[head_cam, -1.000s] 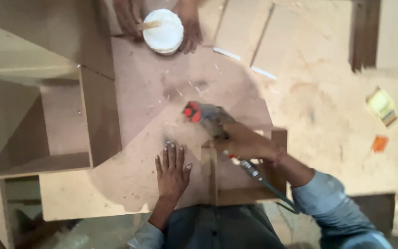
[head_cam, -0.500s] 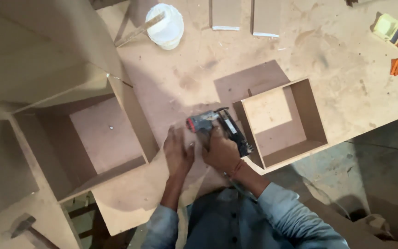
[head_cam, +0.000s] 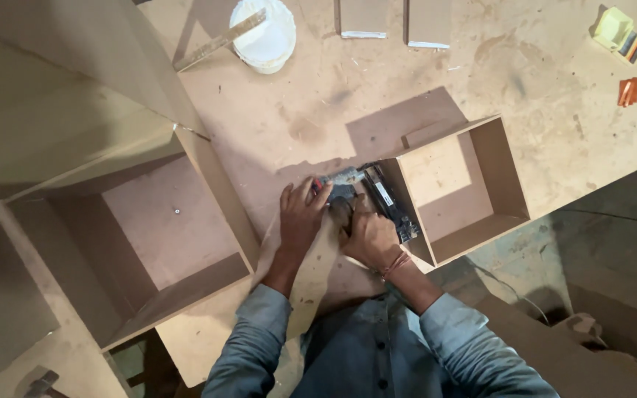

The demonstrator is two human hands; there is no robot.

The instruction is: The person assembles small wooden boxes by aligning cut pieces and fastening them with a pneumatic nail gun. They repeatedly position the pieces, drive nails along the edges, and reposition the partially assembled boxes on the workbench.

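A: Where is the nail gun [head_cam: 377, 199] seen?

B: Against the left wall of the small open box [head_cam: 466, 188], on the dusty workbench [head_cam: 540, 96]. The grip is wrapped tight by the right hand [head_cam: 369, 236].

A: And the left hand [head_cam: 300, 217]?

B: Laid over the gun's rear end, fingers loosely spread, nothing clasped.

A: Surroundings noted?

B: A white tub [head_cam: 263, 33] at the far edge; a larger box [head_cam: 156, 243] to the left.

Dusty workbench [head_cam: 540, 81], perhaps concrete floor [head_cam: 599, 243]
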